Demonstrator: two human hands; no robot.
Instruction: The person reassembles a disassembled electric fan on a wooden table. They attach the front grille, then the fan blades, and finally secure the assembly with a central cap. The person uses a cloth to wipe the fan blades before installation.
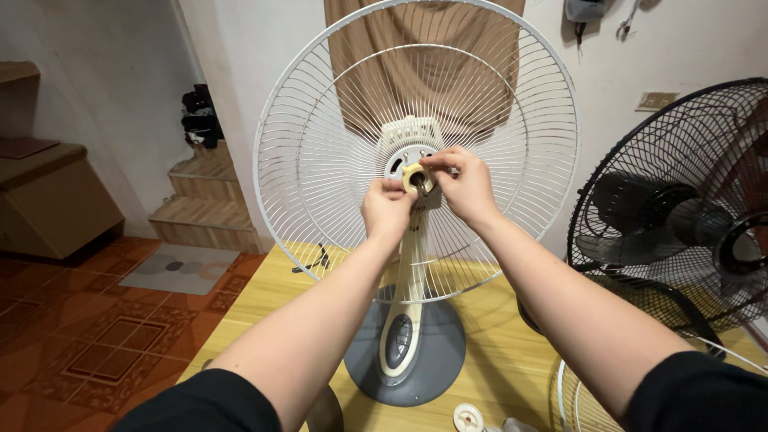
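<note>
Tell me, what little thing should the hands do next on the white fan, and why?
Probably keep turning the cream ring nut at the middle of the white rear grille. Both the left hand and the right hand already pinch it on the motor shaft, and the grille has no blade in front, so the ring seems to be what holds it.
</note>
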